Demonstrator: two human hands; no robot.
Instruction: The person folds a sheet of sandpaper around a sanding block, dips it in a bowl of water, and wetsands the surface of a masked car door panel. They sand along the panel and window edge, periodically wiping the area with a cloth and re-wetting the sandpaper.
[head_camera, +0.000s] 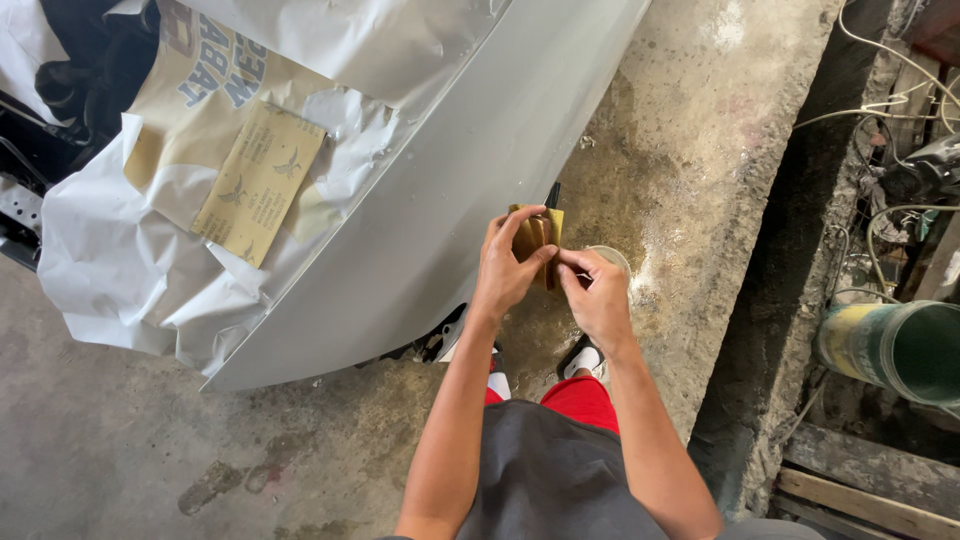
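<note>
Left hand (508, 262) and right hand (596, 292) together, both pinching a folded yellow-brown sandpaper piece (538, 236) wrapped on a dark block, held over stained concrete floor (690, 150). Beside them, smooth grey car panel (430, 210); a flat sandpaper sheet (260, 182) lies on crinkled white masking paper (110, 260).

Grey top, red shorts, bare arms.

Stained, damp-looking concrete floor (150, 440), daylight bright on it far right. Silver car panel (420, 230) spans the far left, masked with white paper (110, 260); a tan sheet (260, 180) lies on top. Dark pit (800, 270) on right, loose cables (890, 230), green drum (900, 350), wood planks (860, 490) near right.
</note>
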